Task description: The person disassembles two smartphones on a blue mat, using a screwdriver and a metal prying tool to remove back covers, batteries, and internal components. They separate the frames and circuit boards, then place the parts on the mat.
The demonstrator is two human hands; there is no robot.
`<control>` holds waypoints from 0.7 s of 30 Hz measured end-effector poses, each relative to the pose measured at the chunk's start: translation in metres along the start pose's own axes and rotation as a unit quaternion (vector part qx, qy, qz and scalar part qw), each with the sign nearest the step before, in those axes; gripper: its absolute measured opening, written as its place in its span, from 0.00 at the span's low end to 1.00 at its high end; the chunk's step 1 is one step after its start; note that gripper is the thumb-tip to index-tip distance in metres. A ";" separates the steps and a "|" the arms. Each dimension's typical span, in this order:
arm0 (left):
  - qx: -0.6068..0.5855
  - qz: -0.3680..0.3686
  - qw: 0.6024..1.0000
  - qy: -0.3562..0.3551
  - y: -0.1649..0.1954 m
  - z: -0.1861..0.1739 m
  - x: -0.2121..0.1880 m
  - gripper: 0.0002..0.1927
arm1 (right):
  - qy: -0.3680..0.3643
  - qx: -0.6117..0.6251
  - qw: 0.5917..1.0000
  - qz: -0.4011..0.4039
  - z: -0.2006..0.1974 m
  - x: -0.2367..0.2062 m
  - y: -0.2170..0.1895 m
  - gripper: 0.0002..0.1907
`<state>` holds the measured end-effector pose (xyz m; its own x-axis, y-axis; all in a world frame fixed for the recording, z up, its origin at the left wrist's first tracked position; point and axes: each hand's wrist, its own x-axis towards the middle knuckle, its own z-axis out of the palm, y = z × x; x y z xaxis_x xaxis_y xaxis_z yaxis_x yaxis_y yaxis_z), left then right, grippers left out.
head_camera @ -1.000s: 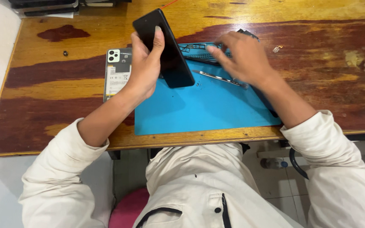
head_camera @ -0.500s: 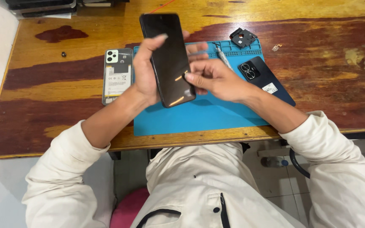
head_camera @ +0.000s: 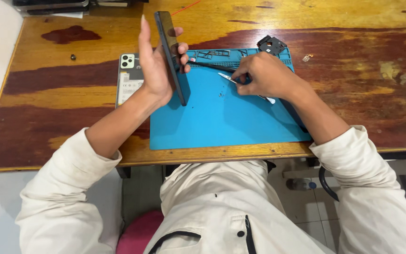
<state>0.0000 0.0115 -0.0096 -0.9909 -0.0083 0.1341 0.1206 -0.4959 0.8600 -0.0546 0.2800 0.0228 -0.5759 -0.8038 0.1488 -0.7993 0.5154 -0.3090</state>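
The left fingers were wrapped around the edge of a dark phone, thumb side behind it, so the left hand held it upright and edge-on above the left part of the blue mat. The slab looked thin, stiff and light, with smooth glassy faces that would probably slip under a loose grip and crack if dropped on the wood; holding it by the two long edges, as here, seemed the safest purchase, keeping pressure off the flat faces.

The right fingers were pinched together on a slim metal tool whose pale tip lay on the mat; whether it was tweezers or a pick could not be told. The right hand rested on the mat's upper middle. A thin dark rod ran from near the phone toward that hand. The tool looked rigid and light, best gripped near its middle.

Tiny specks, perhaps screws, lay on the mat near its centre. At the mat's far right corner sat a small black part. Just left of the mat, on the counter, a second phone with a pale back lay flat.
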 end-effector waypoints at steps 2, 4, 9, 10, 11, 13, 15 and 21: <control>0.011 0.004 1.000 0.004 -0.002 -0.001 0.000 0.47 | 0.002 0.012 1.000 0.012 0.002 0.001 -0.001 0.16; 0.022 0.011 1.000 0.000 -0.003 0.000 0.003 0.46 | 0.008 0.023 0.999 0.046 0.001 0.004 -0.003 0.15; 0.023 0.004 1.000 -0.001 -0.002 0.003 0.001 0.45 | 0.089 -0.014 0.992 0.093 -0.006 0.001 -0.019 0.12; 0.021 0.008 1.000 -0.003 -0.002 0.004 0.003 0.45 | 0.121 0.006 0.989 0.084 -0.010 -0.002 -0.022 0.10; 0.019 0.009 1.000 -0.003 -0.002 0.004 0.002 0.45 | 0.151 0.027 0.985 0.076 -0.014 -0.006 -0.025 0.08; 0.019 0.010 1.000 -0.004 -0.003 0.005 0.000 0.44 | 0.227 0.088 0.969 0.037 -0.015 -0.015 -0.035 0.05; 0.027 0.022 0.999 -0.011 -0.003 0.006 0.002 0.44 | 0.324 0.158 0.932 -0.035 -0.013 -0.022 -0.043 0.07; 0.047 0.023 0.999 0.005 -0.008 0.006 0.005 0.44 | 0.317 0.219 0.910 -0.155 0.006 -0.026 -0.057 0.08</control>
<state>-0.0054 0.0209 -0.0132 -0.9846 -0.0386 0.1704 0.1710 -0.4113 0.8953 0.0072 0.2700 0.0305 -0.4285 -0.4861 0.7616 -0.8752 0.0138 -0.4836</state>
